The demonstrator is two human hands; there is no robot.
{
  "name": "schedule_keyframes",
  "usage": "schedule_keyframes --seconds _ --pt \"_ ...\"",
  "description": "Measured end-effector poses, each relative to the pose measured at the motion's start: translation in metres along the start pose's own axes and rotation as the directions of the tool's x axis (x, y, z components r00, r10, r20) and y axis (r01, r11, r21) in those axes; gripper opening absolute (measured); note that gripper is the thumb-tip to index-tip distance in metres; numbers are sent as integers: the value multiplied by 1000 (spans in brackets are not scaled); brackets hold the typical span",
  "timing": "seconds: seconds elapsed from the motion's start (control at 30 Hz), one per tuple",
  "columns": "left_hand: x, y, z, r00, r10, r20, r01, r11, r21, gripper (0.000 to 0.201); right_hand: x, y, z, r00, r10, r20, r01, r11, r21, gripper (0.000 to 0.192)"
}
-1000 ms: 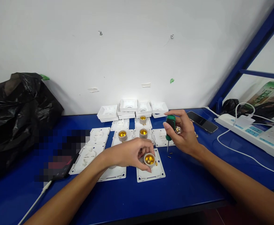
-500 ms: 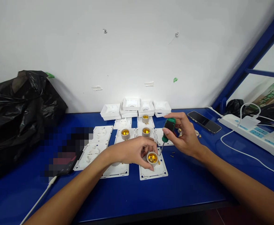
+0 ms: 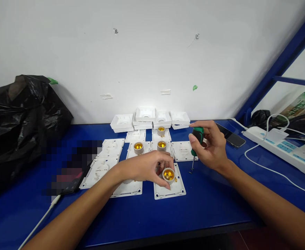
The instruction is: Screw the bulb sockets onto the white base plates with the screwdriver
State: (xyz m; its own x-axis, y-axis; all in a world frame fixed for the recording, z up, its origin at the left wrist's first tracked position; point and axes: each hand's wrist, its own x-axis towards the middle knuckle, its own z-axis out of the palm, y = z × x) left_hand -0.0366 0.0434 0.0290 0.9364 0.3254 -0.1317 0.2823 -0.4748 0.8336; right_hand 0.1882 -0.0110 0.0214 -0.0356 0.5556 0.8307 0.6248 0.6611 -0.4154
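At a blue workbench, a person's left hand pinches a round grey lamp socket with a brass-lined interior between thumb and fingers, holding it on the near white square plastic mounting plate. The right hand is curled around a small green-handled screwdriver, held upright with its tip pointing down at tiny dark screws lying on the bench just right of the plate. Behind, more white plates lie in rows, three carrying matching sockets, with white square boxes stacked against the wall. A black plastic bag sits left; a dark smartphone and white power strip lie right.
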Motion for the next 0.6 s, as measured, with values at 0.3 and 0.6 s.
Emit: schedule_keyframes --seconds 0.3,0.6 --pt "0 -1 0 1000 -22 -8 22 1000 -2 39 4 -1 0 992 -46 116 49 999 -21 24" --pt "-2 5 -1 990 -80 -113 75 996 -48 47 3 4 -1 984 64 -165 -48 994 98 20"
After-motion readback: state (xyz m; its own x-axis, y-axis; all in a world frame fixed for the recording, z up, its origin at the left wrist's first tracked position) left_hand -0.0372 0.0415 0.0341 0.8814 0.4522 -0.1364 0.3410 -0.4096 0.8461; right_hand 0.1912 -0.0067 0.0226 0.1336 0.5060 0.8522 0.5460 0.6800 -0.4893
